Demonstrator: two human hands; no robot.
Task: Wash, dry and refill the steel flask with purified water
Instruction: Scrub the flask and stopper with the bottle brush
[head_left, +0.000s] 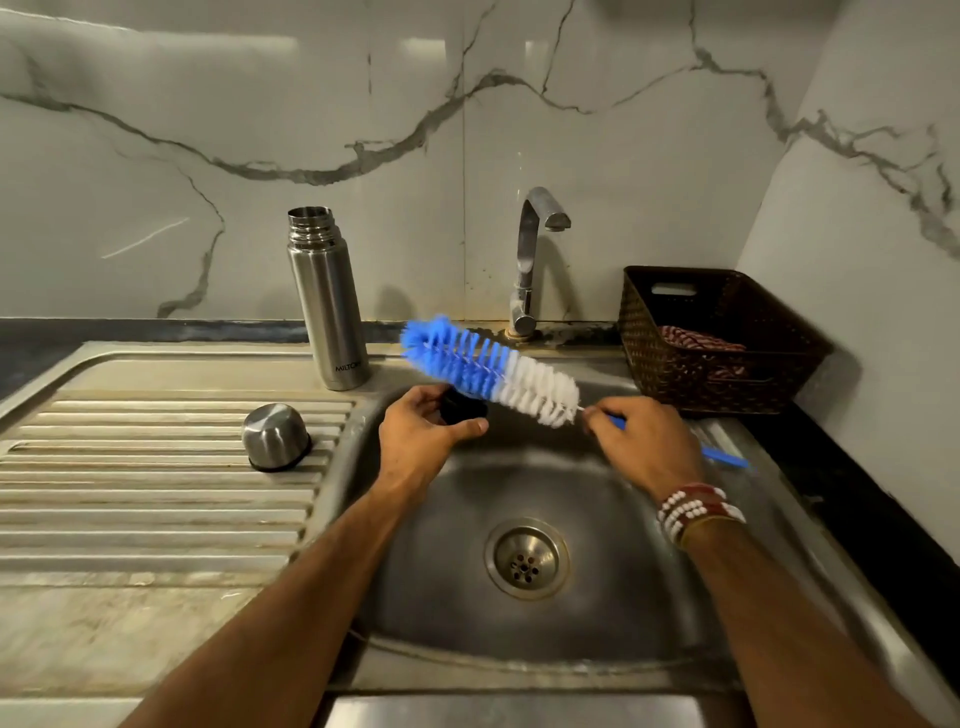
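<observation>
The left hand (415, 436) grips the black stopper (462, 408), the right hand (647, 447) grips the brush (488, 366); I would turn the stopper slowly under the bristles, above the sink (441, 571).

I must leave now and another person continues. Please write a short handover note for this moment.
Left hand holds the black stopper over the sink.
Right hand grips the bottle brush, bristles beside the stopper.
Flask stands open at the basin's back edge; steel cap sits mouth-down on the drainboard.
No water runs from the tap.
Done: flask opened.
Left, likely: scrubbing, rinsing, drying, refilling.
</observation>
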